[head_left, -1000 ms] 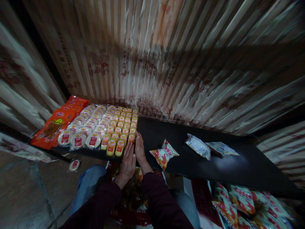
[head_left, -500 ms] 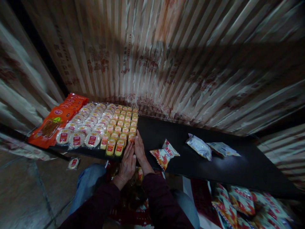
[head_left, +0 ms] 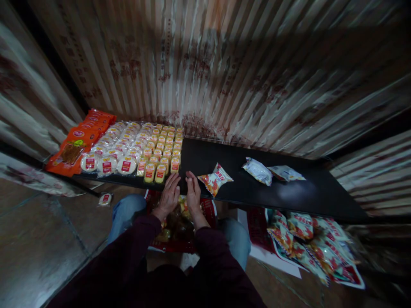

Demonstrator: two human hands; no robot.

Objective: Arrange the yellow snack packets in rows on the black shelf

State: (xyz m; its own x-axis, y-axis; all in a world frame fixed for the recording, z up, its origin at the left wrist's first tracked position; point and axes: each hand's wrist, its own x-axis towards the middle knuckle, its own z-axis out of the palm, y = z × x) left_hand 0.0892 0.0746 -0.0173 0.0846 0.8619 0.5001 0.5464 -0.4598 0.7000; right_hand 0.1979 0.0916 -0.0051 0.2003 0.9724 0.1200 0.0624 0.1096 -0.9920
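My left hand [head_left: 169, 191] and my right hand [head_left: 193, 191] hover side by side over the front edge of a black shelf [head_left: 237, 192], fingers stretched out, empty, a small gap between them. Just beyond the fingertips lie rows of small yellow snack packets [head_left: 162, 149]. To their left are round white packets with red labels [head_left: 111, 149] and orange packets [head_left: 81, 141]. A red-and-yellow snack bag [head_left: 214, 179] lies right of my right hand. Below my hands an open red box of packets [head_left: 178, 222] sits between my knees.
Two silvery-white bags [head_left: 258, 171] [head_left: 285, 173] lie further right on the shelf. A pile of red-and-white snack bags [head_left: 316, 246] lies on the floor at right. One round packet [head_left: 105, 199] is on the floor under the shelf's left end. A striped plastic curtain [head_left: 205, 64] hangs behind.
Both hands drew back from the yellow packets toward the shelf's front edge and parted slightly. The view shifted back and down, showing more floor and lap.
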